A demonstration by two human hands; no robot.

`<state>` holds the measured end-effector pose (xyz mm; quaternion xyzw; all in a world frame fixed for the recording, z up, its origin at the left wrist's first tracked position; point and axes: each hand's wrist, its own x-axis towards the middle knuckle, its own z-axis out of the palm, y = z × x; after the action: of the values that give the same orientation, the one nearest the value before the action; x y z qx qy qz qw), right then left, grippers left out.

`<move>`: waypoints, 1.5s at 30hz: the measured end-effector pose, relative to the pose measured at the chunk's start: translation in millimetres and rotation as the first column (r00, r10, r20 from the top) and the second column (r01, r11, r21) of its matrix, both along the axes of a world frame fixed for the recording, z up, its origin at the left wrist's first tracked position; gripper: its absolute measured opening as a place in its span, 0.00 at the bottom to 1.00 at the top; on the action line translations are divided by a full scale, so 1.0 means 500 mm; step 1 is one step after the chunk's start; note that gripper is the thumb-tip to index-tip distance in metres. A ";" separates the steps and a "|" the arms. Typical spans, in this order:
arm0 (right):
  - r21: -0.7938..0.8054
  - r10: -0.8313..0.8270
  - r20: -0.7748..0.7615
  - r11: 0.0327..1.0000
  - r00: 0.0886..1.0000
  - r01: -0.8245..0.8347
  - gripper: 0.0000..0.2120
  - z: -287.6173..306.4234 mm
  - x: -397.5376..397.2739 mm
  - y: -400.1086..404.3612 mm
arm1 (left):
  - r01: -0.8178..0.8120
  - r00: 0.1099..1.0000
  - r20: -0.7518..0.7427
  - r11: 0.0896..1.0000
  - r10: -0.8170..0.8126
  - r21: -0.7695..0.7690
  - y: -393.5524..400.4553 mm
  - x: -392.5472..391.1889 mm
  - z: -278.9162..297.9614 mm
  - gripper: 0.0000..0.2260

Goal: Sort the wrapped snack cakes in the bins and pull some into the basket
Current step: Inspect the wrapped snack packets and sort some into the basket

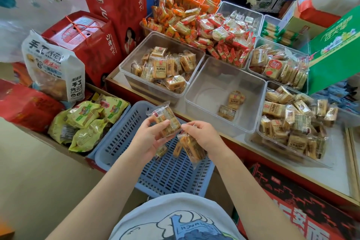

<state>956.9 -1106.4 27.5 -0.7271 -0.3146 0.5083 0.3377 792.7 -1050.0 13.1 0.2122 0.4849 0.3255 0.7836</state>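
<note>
Red boxes (109,15): stacked at the upper left of the frame, a white bag (52,70) leaned against them.
Green packs (85,122): piled in a carton at the left, just beside the basket.
Basket (120,142): blue, slotted, seen at lower centre under both hands; a few cakes are seen lying in it, partly hidden by the hands.
Left hand (150,138): held over the basket, fingers and thumb curled round a cake (165,119) that is tilted up above the basket rim.
Right hand (200,134): held over the basket just right of the left hand, fingertips pinched on the edge of the same cake; a second cake (192,148) is clamped under its palm, hanging into the basket.
Left bin (124,68): clear, at centre of the frame, partly filled with tan cakes.
Middle bin (210,103): clear, right of the left bin, only a few cakes (231,103) left lying on its floor.
Orange packs (185,6): heaped at upper centre, behind the clear bins.
Right bin (261,132): clear, at the right of the frame, heaped with tan cakes over its rim.
Green box (335,50): seen at the far right, above the right bin.
</note>
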 end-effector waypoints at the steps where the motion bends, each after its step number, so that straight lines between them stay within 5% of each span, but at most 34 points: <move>1: 0.008 -0.020 -0.012 1.000 1.000 0.020 0.11 0.002 -0.001 0.000 | -0.011 1.000 -0.021 1.000 0.011 0.001 -0.002 0.000 -0.003 0.17; 7: 0.038 -0.020 -0.047 0.999 0.999 0.022 0.16 0.002 -0.010 -0.006 | -0.022 0.999 -0.031 0.999 0.023 0.033 -0.013 0.013 -0.006 0.18; 22: 0.198 -0.012 -0.110 0.980 0.994 0.034 0.07 0.027 0.025 0.002 | 0.059 0.993 0.109 0.998 -0.055 -0.032 0.004 0.025 0.031 0.11; 31: 0.180 0.029 -0.119 0.984 0.992 -0.007 0.06 0.014 0.008 -0.005 | 0.092 0.994 0.037 0.985 -0.099 0.142 0.000 0.027 0.015 0.33; 37: 0.128 0.065 -0.159 0.991 0.985 -0.044 0.04 0.009 0.013 -0.012 | 0.221 0.974 -0.121 0.932 -0.194 0.287 0.002 0.013 -0.013 0.41; 40: 0.090 0.007 -0.102 0.996 0.995 0.002 0.12 0.001 0.016 -0.008 | 0.233 0.961 -0.219 0.918 -0.167 0.320 0.008 0.007 -0.019 0.39; 45: 0.117 -0.072 -0.018 0.990 0.997 0.074 0.17 0.000 0.017 0.006 | 0.311 0.950 -0.083 0.918 -0.300 0.246 0.002 0.002 -0.015 0.40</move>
<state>965.2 -1103.6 27.6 -0.7136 -0.3148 0.4810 0.4004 793.6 -1049.1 5.5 0.3915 0.4166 0.2544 0.7801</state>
